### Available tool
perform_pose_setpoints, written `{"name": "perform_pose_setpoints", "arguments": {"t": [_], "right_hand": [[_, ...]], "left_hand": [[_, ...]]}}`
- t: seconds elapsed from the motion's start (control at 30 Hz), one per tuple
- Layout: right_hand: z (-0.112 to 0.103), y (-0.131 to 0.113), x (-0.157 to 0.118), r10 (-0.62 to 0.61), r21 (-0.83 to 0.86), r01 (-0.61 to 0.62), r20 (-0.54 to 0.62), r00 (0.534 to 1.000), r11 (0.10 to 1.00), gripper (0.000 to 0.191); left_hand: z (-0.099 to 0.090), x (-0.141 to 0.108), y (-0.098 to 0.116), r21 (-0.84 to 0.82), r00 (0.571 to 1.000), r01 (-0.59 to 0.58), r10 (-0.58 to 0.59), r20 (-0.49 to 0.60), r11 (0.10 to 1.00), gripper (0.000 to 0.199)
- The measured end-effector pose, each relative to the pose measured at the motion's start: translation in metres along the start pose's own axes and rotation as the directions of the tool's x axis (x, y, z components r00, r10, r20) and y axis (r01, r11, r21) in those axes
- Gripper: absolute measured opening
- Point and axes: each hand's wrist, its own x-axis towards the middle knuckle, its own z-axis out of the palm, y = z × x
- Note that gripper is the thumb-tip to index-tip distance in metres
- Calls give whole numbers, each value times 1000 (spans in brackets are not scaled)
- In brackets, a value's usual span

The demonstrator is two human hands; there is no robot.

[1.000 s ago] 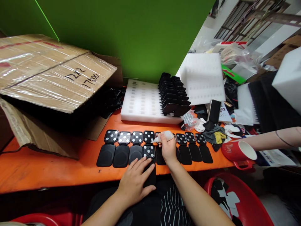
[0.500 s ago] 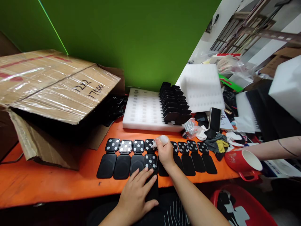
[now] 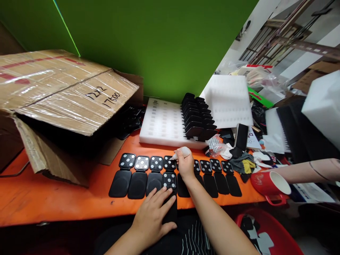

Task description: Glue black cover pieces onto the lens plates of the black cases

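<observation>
My right hand grips a small white squeeze bottle, tilted with its tip at a black square plate with white dots in the back row. My left hand lies flat with fingers spread on a black hinged piece at the table's front edge; the dotted end of this piece lies just beyond my fingertips. Along the row sit several similar hinged pieces, dotted plates behind and plain black pads in front. My right hand and forearm hide some of them.
A big cardboard box stands left on the orange table. Behind the row, a white foam block holds upright black pieces. At right are a red mug, a phone, cloths and another person's forearm. Below is a red basin.
The view has shifted slightly. The bottle's tip remains over the same dotted plate, and my left hand stays on the black piece.
</observation>
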Motion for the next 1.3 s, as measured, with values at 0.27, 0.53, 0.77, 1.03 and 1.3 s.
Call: {"name": "perform_pose_setpoints", "arguments": {"t": [0.27, 0.53, 0.77, 1.03, 1.3], "right_hand": [[2, -12, -7, 96, 63, -97, 14, 995, 993, 38], [31, -19, -27, 68, 52, -79, 185, 980, 995, 35], [29, -19, -21, 48, -40, -41, 184, 982, 998, 32], [45, -25, -13, 85, 65, -97, 170, 982, 993, 36], [45, -27, -7, 168, 198, -203, 181, 969, 959, 39]], "left_hand": [[-2, 2, 2, 5, 999, 7, -7, 38, 1000, 82], [-4, 3, 2, -47, 998, 24, -21, 62, 999, 82], [-5, 2, 1, -66, 998, 24, -20, 57, 998, 83], [-5, 2, 1, -78, 997, 34, -29, 66, 996, 86], [-1, -1, 0, -83, 1000, 9, -7, 26, 997, 84]]}}
